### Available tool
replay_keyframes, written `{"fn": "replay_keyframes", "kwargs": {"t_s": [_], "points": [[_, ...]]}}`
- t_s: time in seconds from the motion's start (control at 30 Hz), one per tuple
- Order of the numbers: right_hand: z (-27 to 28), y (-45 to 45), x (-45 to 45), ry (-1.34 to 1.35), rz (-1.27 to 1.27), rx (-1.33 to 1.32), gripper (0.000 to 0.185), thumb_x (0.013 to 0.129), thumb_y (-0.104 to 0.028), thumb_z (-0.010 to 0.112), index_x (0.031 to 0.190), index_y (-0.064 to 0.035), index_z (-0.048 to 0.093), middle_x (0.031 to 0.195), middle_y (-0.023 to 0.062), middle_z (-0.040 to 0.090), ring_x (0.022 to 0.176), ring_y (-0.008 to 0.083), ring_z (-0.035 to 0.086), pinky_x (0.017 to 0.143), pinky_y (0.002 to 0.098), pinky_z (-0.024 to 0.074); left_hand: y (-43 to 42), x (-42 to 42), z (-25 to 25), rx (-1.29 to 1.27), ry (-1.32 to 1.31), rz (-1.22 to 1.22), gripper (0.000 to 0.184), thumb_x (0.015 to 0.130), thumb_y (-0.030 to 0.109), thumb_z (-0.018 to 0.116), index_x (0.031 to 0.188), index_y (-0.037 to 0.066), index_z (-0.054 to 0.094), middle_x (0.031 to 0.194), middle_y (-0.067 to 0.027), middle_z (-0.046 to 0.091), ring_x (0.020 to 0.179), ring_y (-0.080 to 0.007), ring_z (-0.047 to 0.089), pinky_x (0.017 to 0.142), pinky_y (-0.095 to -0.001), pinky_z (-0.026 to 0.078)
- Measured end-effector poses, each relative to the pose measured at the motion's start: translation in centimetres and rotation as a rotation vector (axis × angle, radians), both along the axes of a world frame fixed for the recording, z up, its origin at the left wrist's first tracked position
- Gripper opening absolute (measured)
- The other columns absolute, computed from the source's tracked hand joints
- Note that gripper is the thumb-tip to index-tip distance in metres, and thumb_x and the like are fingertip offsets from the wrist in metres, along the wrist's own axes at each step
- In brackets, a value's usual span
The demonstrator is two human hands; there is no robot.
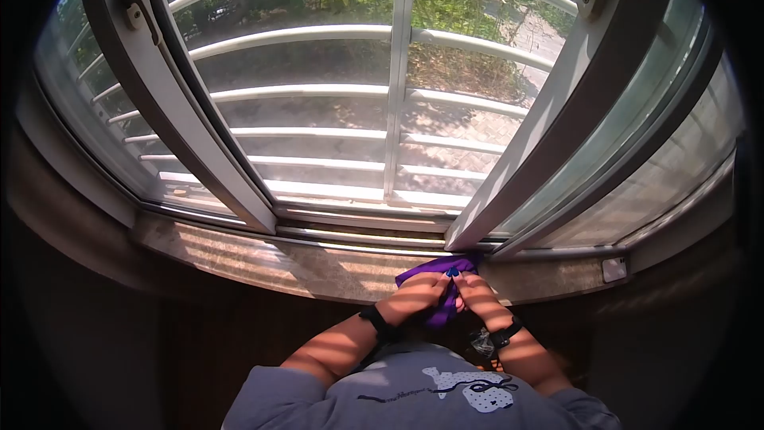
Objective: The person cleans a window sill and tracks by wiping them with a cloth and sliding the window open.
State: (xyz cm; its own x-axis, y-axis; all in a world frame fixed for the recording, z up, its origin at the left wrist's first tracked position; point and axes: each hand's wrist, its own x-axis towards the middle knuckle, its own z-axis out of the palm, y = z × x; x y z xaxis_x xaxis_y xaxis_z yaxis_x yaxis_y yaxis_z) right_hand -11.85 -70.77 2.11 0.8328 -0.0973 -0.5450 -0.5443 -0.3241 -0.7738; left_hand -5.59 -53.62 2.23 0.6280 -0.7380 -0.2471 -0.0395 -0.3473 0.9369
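A purple cloth (434, 266) lies bunched between my two hands at the inner edge of the window sill. My left hand (427, 289) is closed on its left side, and my right hand (476, 290) grips it from the right. The thumbs come close together over the cloth, where a small dark blue spot shows; whether it is painted nails or a small object I cannot tell. Part of the cloth hangs below the hands. Most fingers are hidden under the folds. A black band sits on each wrist.
The stone sill (318, 269) runs across in front of me, striped with shadow. A phone-like white object (613, 270) lies at its right end. Sliding window frames (549, 103) stand at both sides, and white bars (302, 93) curve outside the opening.
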Motion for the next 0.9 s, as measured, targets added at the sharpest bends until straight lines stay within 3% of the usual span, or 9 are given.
{"fn": "replay_keyframes", "kwargs": {"t_s": [0.17, 0.37, 0.53, 0.73, 0.9], "points": [[-0.7, 2.2, 1.8, 0.040, 0.012, 0.062, 0.046, 0.097, -0.045, 0.036, 0.085, -0.0048, 0.055, 0.054, 0.0055, 0.056, 0.042, 0.0141, 0.054, 0.039, 0.0237, 0.0416, 2.3, 2.4, -3.0, -0.123, 0.127, -0.124, 0.048, 0.098, 0.040, 0.033, 0.076, 0.004, 0.056, 0.059, -0.0062, 0.056, 0.057, -0.0174, 0.054, 0.056, -0.0314, 0.043], [-0.3, 8.7, 6.2, 0.083, 0.015, 0.157, 0.046, 0.096, -0.045, 0.040, 0.076, -0.0052, 0.052, 0.054, 0.0055, 0.055, 0.041, 0.0156, 0.055, 0.037, 0.0238, 0.0429, 9.2, 6.3, -2.0, 0.035, 0.299, -0.043, 0.047, 0.098, 0.039, 0.033, 0.075, 0.005, 0.055, 0.056, -0.0055, 0.054, 0.047, -0.0140, 0.050, 0.044, -0.0277, 0.038], [-0.8, 14.2, 8.5, 0.142, -0.022, 0.252, 0.048, 0.094, -0.048, 0.044, 0.073, -0.0057, 0.054, 0.052, 0.0054, 0.055, 0.041, 0.0148, 0.054, 0.039, 0.0230, 0.0416, 14.9, 7.5, -1.3, 0.058, 0.073, 0.037, 0.047, 0.096, 0.040, 0.042, 0.069, 0.005, 0.057, 0.052, -0.0042, 0.054, 0.045, -0.0130, 0.051, 0.043, -0.0275, 0.038], [-1.9, 17.7, 11.0, 0.136, 0.151, 0.201, 0.042, 0.094, -0.040, 0.045, 0.069, -0.0072, 0.052, 0.055, 0.0052, 0.057, 0.045, 0.0152, 0.057, 0.041, 0.0240, 0.0421, 19.9, 9.3, -0.8, 0.051, 0.136, 0.016, 0.048, 0.095, 0.041, 0.041, 0.072, 0.003, 0.058, 0.053, -0.0065, 0.057, 0.048, -0.0175, 0.055, 0.049, -0.0313, 0.042], [-0.7, 20.7, 12.0, 0.085, 0.267, 0.181, 0.039, 0.094, -0.037, 0.047, 0.070, -0.0073, 0.052, 0.057, 0.0062, 0.059, 0.050, 0.0169, 0.059, 0.046, 0.0251, 0.0441, 22.9, 10.6, -1.1, 0.117, 0.145, 0.006, 0.046, 0.096, 0.041, 0.040, 0.073, 0.005, 0.058, 0.053, -0.0051, 0.055, 0.045, -0.0147, 0.051, 0.045, -0.0286, 0.040]]}}
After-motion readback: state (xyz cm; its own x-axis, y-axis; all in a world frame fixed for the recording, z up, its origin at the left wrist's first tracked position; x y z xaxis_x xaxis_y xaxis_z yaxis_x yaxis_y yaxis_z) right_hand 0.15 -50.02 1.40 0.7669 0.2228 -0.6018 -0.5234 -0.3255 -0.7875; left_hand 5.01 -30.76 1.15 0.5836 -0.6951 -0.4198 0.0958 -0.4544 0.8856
